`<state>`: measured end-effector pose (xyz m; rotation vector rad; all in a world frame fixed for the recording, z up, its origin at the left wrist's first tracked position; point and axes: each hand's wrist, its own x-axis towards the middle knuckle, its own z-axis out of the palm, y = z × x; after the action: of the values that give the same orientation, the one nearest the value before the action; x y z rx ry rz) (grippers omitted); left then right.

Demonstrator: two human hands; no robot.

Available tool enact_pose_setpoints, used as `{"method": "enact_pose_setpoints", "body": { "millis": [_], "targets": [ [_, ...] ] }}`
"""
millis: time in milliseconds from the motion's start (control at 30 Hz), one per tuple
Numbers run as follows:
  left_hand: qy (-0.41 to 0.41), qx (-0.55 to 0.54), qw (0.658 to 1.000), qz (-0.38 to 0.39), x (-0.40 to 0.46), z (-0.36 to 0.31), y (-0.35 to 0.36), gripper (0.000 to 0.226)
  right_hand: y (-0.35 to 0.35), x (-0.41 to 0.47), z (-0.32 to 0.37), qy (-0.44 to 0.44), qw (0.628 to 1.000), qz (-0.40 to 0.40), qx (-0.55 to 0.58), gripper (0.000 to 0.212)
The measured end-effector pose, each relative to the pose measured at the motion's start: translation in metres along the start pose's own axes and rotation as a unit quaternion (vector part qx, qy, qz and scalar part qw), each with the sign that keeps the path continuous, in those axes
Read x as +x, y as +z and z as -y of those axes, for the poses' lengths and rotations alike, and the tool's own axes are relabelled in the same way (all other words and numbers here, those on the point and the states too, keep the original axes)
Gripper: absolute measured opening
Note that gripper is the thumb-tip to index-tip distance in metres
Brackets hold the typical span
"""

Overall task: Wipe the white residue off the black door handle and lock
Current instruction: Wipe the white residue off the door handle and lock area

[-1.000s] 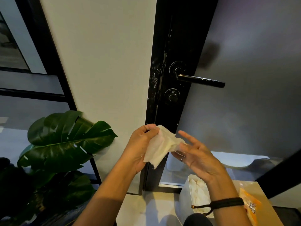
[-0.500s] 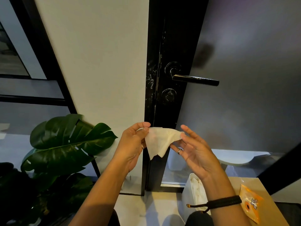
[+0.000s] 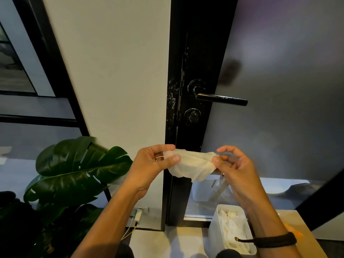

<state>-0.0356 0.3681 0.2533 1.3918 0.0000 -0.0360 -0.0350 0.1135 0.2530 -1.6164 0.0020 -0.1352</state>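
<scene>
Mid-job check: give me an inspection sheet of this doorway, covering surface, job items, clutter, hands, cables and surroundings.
Surface: black door frame edge shows white specks beside the handle.
Job items: black lever door handle is untouched and horizontal; round black lock sits below it; white damp wipe is stretched between both hands, below the lock.
Clutter: white rectangular bin of used wipes on the floor; orange packet on a tan surface, partly hidden.
Hands: left hand and right hand each pinch one end of the wipe.
Cables: yellow and white wires near a floor socket.
Surroundings: large green monstera plant at left; white wall.
</scene>
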Motion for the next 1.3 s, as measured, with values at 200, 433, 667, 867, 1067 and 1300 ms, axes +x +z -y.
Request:
{"method": "enact_pose_setpoints", "body": {
  "millis": [200, 433, 667, 867, 1067, 1300],
  "targets": [
    [0.108, 0.271, 0.956, 0.017, 0.0, -0.007, -0.003, 0.025, -0.006, -0.008, 0.012, -0.01, 0.982, 0.155, -0.11, 0.039],
    [0.134, 0.317, 0.939, 0.019, 0.016, -0.017, -0.011, 0.005, -0.003, 0.002, 0.017, -0.067, 0.971, 0.071, -0.218, 0.019],
    [0.178, 0.277, 0.943, -0.036, 0.012, -0.026, 0.033, 0.008, 0.043, 0.001, 0.023, -0.107, 0.989, -0.065, -0.074, 0.012],
    [0.206, 0.305, 0.924, 0.107, -0.006, -0.036, 0.043, 0.029, 0.064, -0.018, 0.039, -0.127, 0.989, -0.038, 0.059, 0.02],
    [0.199, 0.294, 0.93, 0.093, -0.004, -0.068, 0.026, 0.04, 0.057, -0.016, 0.052, -0.091, 0.991, -0.049, 0.086, 0.021],
    [0.441, 0.37, 0.807, -0.134, 0.053, -0.116, 0.022, 0.031, 0.037, 0.01, 0.123, -0.319, 0.93, -0.178, -0.038, 0.026]
  ]
}}
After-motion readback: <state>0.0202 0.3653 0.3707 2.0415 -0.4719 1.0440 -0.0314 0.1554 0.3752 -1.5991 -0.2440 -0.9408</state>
